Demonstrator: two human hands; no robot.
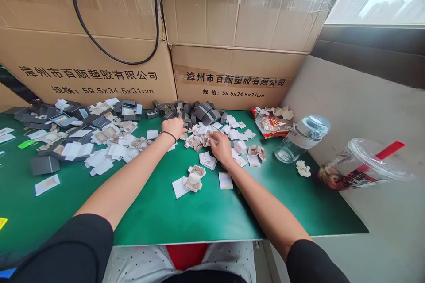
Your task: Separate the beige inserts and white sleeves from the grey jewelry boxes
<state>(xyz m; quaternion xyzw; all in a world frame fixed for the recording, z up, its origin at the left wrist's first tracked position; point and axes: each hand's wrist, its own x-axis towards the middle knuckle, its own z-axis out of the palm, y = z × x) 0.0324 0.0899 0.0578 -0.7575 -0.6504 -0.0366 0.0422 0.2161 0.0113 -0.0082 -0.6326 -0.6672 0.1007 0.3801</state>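
My left hand (174, 127) reaches far over the green mat (206, 212), fingers curled down among small grey boxes (202, 112) at the foot of the cardboard cartons. A black band circles that wrist. My right hand (221, 147) lies just to the right, fingers bent onto a heap of white cards and beige inserts (199, 139). What either hand grips is hidden by the fingers. A beige insert on white cards (193, 180) sits nearer me between my forearms.
Two big cardboard cartons (229, 66) wall off the back, a black cable (113, 55) looping over them. More grey boxes and cards (83, 135) litter the left. At right lie a snack bag (270, 124), a tipped glass jar (300, 137) and a lidded plastic cup (361, 166).
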